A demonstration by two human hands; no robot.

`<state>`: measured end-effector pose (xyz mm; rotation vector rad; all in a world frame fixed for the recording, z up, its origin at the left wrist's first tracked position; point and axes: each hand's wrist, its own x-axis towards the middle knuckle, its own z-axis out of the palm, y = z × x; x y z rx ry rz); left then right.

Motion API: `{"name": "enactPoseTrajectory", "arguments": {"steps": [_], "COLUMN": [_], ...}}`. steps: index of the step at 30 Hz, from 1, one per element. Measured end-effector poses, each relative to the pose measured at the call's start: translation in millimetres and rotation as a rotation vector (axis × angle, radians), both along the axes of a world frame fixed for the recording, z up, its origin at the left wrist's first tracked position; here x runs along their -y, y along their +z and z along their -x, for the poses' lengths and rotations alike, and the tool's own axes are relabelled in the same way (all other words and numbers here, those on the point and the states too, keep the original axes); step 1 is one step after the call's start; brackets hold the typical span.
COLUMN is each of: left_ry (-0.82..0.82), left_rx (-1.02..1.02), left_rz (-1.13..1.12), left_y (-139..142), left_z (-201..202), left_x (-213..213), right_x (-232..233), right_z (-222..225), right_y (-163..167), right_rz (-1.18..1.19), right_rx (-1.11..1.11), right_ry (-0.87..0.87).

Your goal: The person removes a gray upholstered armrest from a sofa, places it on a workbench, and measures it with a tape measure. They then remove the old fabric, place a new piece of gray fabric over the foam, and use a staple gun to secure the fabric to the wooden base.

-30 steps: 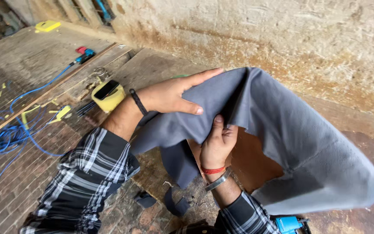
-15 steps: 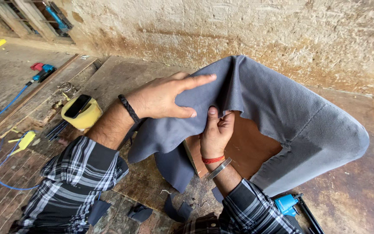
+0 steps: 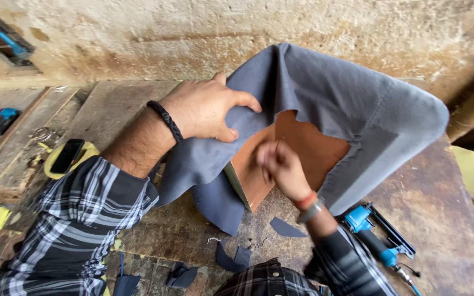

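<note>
Grey fabric (image 3: 325, 98) gripped by left hand (image 3: 207, 109), right hand (image 3: 281, 164) blurred, grip unclear, scarred wooden workbench (image 3: 445, 219), rough plaster wall (image 3: 138, 33)

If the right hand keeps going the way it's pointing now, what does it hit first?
The right hand is blurred, but it points up and away at the bare brown board under the grey cloth. It would likely meet that board first; the gap is unclear.

Wall (image 3: 138, 33): rough, stained plaster, pale.
Workbench (image 3: 445, 219): dark, worn wood, scuffed.
Floor (image 3: 6, 164): left side, littered with scraps.
Light: soft daylight.
</note>
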<state>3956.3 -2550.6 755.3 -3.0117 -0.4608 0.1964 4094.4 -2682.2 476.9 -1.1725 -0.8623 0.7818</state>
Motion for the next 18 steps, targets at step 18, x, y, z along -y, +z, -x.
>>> {"name": "enactPoseTrajectory", "arguments": {"steps": [18], "left_ry": [0.008], "left_rx": [-0.021], "left_rz": [-0.031], "left_y": [-1], "left_z": [-10], "left_x": [12], "right_x": [223], "right_z": [-135], "right_y": [-201], "right_rz": [1.348], "right_rx": [0.604], "right_ry": [-0.067]}}
